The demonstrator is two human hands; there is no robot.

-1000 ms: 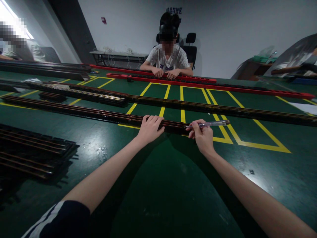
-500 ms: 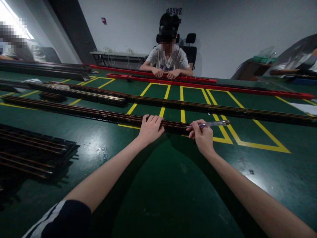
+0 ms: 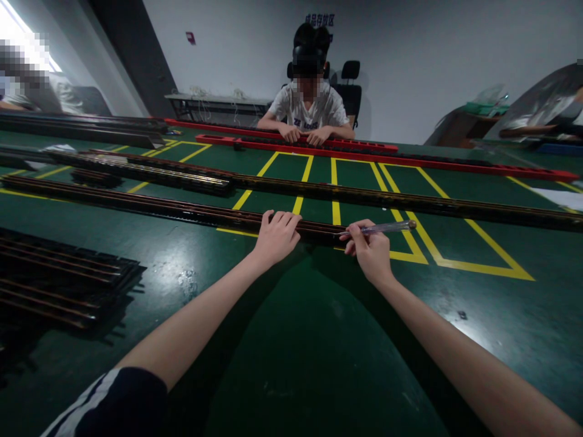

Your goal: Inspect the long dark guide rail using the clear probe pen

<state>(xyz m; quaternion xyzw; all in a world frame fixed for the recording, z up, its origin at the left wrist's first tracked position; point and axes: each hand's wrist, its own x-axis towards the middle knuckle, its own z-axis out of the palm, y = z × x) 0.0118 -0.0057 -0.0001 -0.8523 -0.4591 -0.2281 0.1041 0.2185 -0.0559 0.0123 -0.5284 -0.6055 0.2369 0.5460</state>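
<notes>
On the green table, a long dark strip lies beneath two hands.
The left hand rests across it, fingers loosely spread; the right hand tightly pinches a pen, tip at the strip.

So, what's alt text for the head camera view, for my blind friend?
A person's left hand rests on a long dark strip on a green table; the right hand holds a pen-like tool, tip by the strip. Opposite, a co-worker sits at long red bars.

Copper-striped black strip, green table
</notes>
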